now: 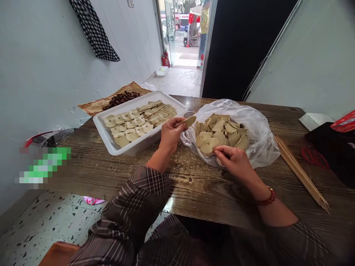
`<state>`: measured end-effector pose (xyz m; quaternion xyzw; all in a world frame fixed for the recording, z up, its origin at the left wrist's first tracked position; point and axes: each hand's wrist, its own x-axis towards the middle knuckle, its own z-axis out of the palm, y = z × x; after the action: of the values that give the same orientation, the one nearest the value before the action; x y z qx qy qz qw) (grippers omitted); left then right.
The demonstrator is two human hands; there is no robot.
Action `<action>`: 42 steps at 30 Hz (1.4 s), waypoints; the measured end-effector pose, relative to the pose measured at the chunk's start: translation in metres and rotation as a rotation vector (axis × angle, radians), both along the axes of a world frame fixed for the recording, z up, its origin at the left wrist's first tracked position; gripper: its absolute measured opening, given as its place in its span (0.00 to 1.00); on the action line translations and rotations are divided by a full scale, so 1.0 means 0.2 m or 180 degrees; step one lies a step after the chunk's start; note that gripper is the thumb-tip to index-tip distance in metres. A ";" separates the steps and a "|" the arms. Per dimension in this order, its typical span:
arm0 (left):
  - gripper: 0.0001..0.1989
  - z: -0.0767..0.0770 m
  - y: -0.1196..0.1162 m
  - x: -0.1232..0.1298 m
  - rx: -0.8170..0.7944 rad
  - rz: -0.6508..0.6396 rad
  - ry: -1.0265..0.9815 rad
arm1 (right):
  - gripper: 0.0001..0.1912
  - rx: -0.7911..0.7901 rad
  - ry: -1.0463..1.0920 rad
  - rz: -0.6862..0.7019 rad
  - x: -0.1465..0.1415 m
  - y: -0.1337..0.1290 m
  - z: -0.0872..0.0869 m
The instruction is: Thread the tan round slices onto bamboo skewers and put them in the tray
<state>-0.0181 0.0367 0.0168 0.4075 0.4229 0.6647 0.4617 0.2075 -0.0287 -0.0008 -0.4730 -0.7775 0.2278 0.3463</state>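
Observation:
My left hand (pixel 172 133) pinches a pale greenish-beige flat slice (pixel 189 121) between thumb and fingers, right of the tray. My right hand (pixel 234 159) is closed on a thin wooden skewer, at the near edge of the plastic bag. Slices threaded on that skewer (pixel 206 142) lie over the bag's near left part; much of the stick is hidden. Inside the open clear bag (pixel 259 135) is a heap of loose slices (pixel 219 125). The white tray (pixel 118 150) holds rows of skewered slices (pixel 133 123).
A bundle of bare skewers (pixel 302 171) lies on the wooden table (pixel 191 199) at right, near a black bag (pixel 337 147) and red scissors (pixel 314 157). Behind the tray, dark red-brown pieces (pixel 122 99) rest on patterned paper (pixel 93 107). A person (pixel 204 27) is outside the doorway.

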 end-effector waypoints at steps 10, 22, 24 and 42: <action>0.08 0.00 -0.02 0.03 -0.0150 -0.0383 -0.0224 | 0.13 0.0139 0.0004 -0.0098 -0.02 0.00 -0.02; 0.07 0.04 -0.03 0.00 -0.0549 -0.0584 -0.0768 | 0.12 0.0258 0.0209 -0.0019 0.00 0.00 -0.04; 0.06 0.04 -0.03 0.00 -0.0549 -0.0594 -0.0832 | 0.12 0.0270 0.0197 -0.0027 0.00 0.00 -0.05; 0.11 -0.01 -0.03 0.03 -0.0390 -0.0611 -0.0643 | 0.12 0.0208 0.0166 -0.0045 0.00 0.01 -0.06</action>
<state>-0.0119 0.0305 0.0147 0.3482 0.3733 0.6280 0.5874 0.2069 -0.0273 -0.0136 -0.4608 -0.7719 0.2120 0.3833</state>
